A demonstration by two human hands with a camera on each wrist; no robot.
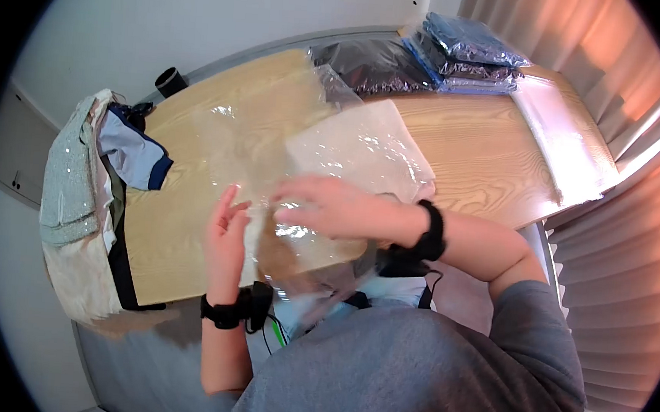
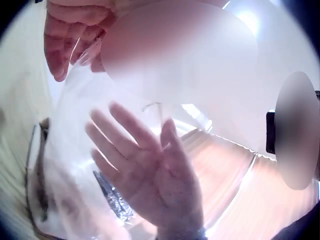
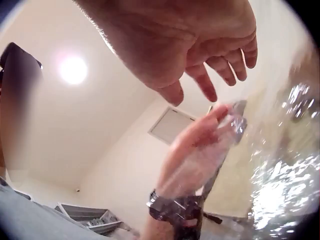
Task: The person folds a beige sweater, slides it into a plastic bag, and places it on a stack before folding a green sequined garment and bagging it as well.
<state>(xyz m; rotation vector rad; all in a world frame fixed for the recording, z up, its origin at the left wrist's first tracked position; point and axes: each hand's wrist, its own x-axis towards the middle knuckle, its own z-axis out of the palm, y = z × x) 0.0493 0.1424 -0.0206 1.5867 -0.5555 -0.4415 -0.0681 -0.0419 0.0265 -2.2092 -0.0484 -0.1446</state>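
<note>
A clear plastic bag (image 1: 294, 230) hangs between the two hands at the table's near edge, partly blurred. My left hand (image 1: 226, 248) pinches its film; in the left wrist view the film gathers at the curled fingers (image 2: 57, 62). My right hand (image 1: 334, 208) is over the bag, its fingers spread and relaxed with nothing between them, as the left wrist view shows its palm (image 2: 150, 170). Seen through film in the right wrist view is the left hand (image 3: 195, 155). Just beyond the hands lies a whitish folded piece (image 1: 361, 143) under shiny film.
Bagged dark and blue garments (image 1: 471, 55) are stacked at the back right, beside a dark bagged item (image 1: 374, 65). A strip of shiny film (image 1: 564, 146) lies along the right end. Clothes (image 1: 75, 180) drape over the left edge. A black cup-like object (image 1: 170, 81) stands behind.
</note>
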